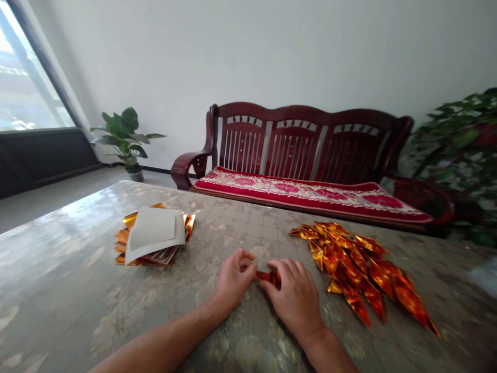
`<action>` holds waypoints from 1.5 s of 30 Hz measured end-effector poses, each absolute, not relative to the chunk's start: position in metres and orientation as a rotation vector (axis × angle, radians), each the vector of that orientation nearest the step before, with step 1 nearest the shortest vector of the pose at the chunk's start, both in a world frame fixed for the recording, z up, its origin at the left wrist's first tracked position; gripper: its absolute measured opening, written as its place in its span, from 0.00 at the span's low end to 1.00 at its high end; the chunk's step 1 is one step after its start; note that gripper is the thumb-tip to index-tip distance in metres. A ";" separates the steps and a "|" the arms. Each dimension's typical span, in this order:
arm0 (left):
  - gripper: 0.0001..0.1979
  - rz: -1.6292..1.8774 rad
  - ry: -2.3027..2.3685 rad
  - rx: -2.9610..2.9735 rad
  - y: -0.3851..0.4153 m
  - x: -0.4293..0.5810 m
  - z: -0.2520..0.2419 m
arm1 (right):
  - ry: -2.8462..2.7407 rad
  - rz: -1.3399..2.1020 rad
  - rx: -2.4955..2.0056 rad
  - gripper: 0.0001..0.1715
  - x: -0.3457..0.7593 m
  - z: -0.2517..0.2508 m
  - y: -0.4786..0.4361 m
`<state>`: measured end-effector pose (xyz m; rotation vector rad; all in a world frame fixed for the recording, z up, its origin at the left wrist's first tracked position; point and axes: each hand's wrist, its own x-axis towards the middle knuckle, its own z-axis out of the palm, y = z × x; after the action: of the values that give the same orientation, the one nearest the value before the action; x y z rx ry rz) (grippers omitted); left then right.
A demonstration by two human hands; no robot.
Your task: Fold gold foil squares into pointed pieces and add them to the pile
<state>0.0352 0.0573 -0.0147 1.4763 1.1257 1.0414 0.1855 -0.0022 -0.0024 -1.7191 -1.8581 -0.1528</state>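
Between my hands, just above the table, is a small folded piece of orange-gold foil paper (264, 275). My left hand (237, 274) pinches its left end between thumb and fingers. Curled around the other end, my right hand (292, 287) hides much of the piece. To the right lies a pile of folded gold foil pieces (351, 264) with pointed ends. A stack of foil paper sheets (155, 235) sits to the left, its top sheets showing a pale white side and its edges gold.
The table (163, 316) has a glossy, flower-patterned cover. Behind it stands a dark red wooden bench (295, 137) with a red floral cushion (310, 194). A potted plant (130, 137) is at the back left, and leafy greenery (462, 150) fills the right side.
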 end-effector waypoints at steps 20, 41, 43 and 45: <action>0.18 0.704 1.262 2.216 0.069 0.014 -0.006 | -2.075 -0.024 -1.507 0.08 0.192 -0.009 0.001; 0.06 0.631 0.994 2.474 0.080 0.004 -0.007 | -2.185 -0.101 -1.455 0.04 0.188 -0.003 -0.001; 0.06 0.623 0.986 2.471 0.080 0.005 -0.006 | -2.190 -0.098 -1.470 0.04 0.188 -0.004 0.000; 0.06 0.613 0.985 2.466 0.081 0.005 -0.004 | -2.190 -0.094 -1.491 0.05 0.188 -0.005 0.000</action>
<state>0.0053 0.0810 -0.0045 2.4659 0.9853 0.6129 0.1882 0.0004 -0.0050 -1.4913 -2.1896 -0.0942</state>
